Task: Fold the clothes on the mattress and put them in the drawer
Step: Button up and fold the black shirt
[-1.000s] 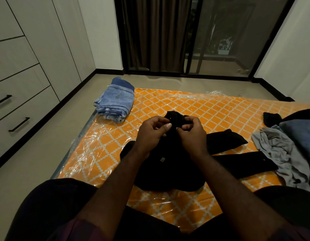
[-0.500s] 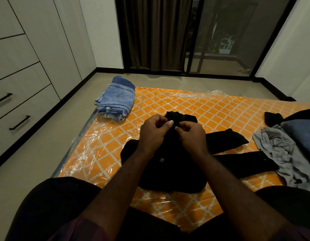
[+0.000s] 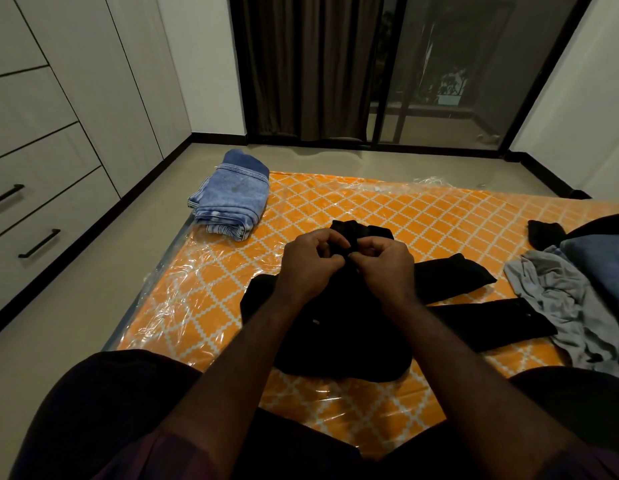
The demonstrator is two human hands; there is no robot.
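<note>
Black shirt [image 3: 342, 341] flat on orange mattress [image 3: 422, 220], 2 sleeves trailing right. Left hand [image 3: 310, 268] and right hand [image 3: 387, 268] side by side at its collar end, fingers curled, both pinching the cloth. Folded jeans [image 3: 232, 206] on mattress's far-left corner. Grey garment [image 3: 561, 299] heaped at right. Drawers [image 3: 41, 230] at left, closed.

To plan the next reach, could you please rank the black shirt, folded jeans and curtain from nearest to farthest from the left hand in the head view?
1. black shirt: pinched by the left hand, on the mattress.
2. folded jeans: mattress's far left corner.
3. curtain: farthest, across the room.
</note>
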